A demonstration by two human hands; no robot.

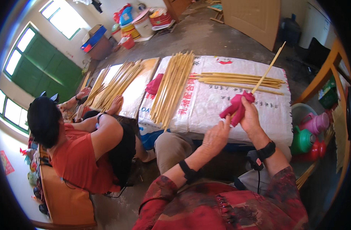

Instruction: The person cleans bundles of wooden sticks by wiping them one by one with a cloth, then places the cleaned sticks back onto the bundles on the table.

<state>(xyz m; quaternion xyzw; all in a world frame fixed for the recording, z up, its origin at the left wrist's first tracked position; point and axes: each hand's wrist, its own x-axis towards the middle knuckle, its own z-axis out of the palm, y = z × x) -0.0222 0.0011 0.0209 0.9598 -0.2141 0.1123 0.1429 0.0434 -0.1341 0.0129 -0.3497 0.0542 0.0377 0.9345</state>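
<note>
A magenta cloth (235, 105) is wrapped around a long, thin wooden stick (269, 70), which slants up to the right. My right hand (249, 117) grips the cloth around the stick. At the stick's lower end, just below the cloth, the fingers of my left hand (217, 135) are closed on it; their tips are partly hidden. Beyond my hands, several loose sticks (238, 80) lie crosswise on a table covered with a white woven plastic sheet (205, 115) that bears printing. A thicker bundle of sticks (172, 89) lies lengthwise to the left, beside a second magenta cloth (154, 84).
At left sits a person in an orange shirt (77, 155), one hand by more sticks (118, 83) on a board (135, 97). Another person's hand (83, 93) shows beyond. A basin (303, 108) with plastic jugs (303, 141) and a wooden chair frame (332, 69) stand at right.
</note>
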